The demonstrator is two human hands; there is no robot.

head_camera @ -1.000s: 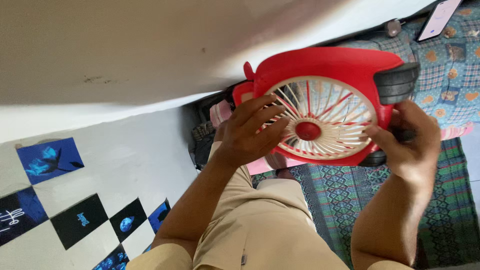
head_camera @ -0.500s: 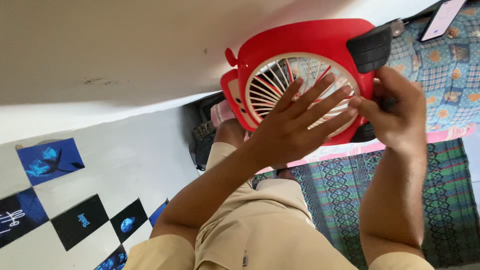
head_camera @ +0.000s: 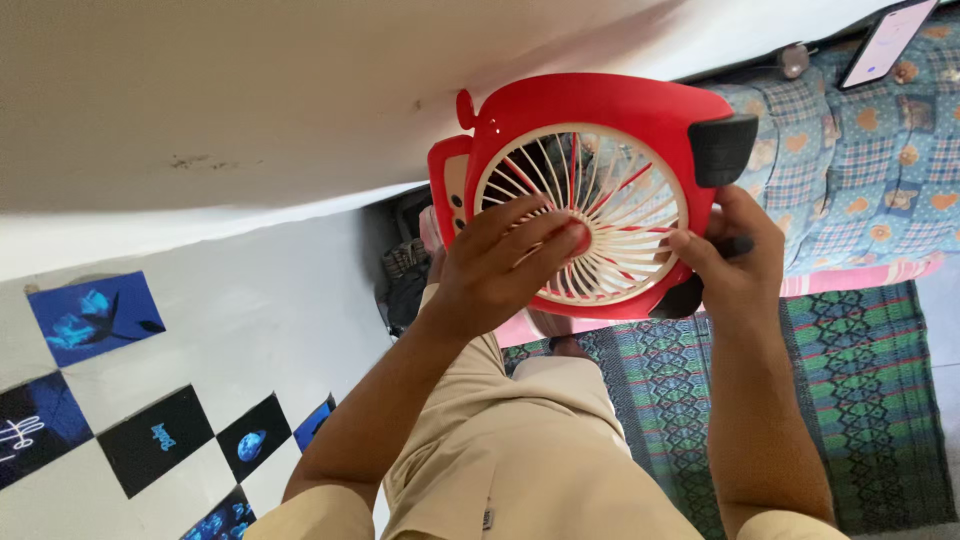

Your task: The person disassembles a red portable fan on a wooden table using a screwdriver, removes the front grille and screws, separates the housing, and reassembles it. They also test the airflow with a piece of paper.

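Soft, even daylight is filling the scene, falling brightest on the pale wall to the upper left of the red fan, where the surface is washing out almost to white with little detail. The fan's cream grille is standing sharp and showing no glare, while the left hand on it is casting only a faint shadow across the spokes and the dark gap just below left of the fan is sinking into deep shade. Straight lines are bowing slightly toward the frame edges, and the phone far to the fan's upper right is looking a little soft.
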